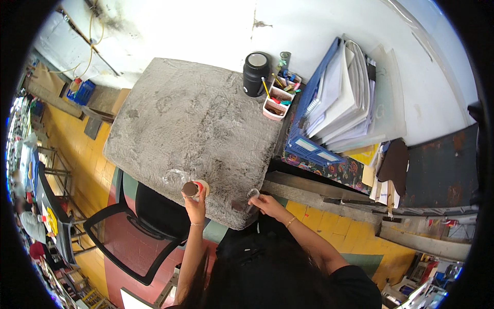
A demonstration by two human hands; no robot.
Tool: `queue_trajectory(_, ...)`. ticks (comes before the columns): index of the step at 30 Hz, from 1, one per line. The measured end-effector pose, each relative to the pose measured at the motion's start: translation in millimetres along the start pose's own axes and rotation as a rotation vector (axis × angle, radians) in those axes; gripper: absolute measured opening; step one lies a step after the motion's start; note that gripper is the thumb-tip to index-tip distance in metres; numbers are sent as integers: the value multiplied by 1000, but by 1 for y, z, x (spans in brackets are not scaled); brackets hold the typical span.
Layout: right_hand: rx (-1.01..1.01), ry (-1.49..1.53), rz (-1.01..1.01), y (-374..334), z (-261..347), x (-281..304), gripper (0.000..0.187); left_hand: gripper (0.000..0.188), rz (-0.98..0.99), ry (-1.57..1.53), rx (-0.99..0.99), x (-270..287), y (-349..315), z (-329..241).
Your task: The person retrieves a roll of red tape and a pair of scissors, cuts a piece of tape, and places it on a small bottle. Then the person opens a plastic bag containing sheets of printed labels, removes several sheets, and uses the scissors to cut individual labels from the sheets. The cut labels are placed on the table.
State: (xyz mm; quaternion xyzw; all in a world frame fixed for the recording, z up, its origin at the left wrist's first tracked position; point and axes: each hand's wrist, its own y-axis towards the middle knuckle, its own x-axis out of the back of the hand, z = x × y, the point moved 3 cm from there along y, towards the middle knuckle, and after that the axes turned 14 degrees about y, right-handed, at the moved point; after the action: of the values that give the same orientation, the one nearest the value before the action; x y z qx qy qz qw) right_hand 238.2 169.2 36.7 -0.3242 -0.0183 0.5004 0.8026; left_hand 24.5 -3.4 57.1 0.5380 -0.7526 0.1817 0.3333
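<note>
My left hand (195, 207) is wrapped round a small jar (205, 185) with a brown lid and some red on its side, at the near edge of the grey fuzzy table cover (180, 113). Just left of the jar lies a clear, round-looking plastic thing (175, 177), its kind hard to make out. My right hand (267, 204) pinches a small clear plastic piece (252, 194) over the table's near right corner. Its exact kind is unclear, as it is see-through and partly covered by my fingers.
A black lidded canister (256, 74) and a pink-and-white organizer (276, 109) with pens stand at the back right. Beside them, a blue file holder (309, 141) is packed with papers. A black mesh chair (136, 247) stands at the near left.
</note>
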Motion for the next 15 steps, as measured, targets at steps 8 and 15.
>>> queue_trajectory(8,126,-233,-426,-26,-95,64,34,53,81,-64,-52,-1,6,11)
queue_trajectory(15,-77,-157,-521,19,-111,105,34,58,70,-53,2,-3,5,3)
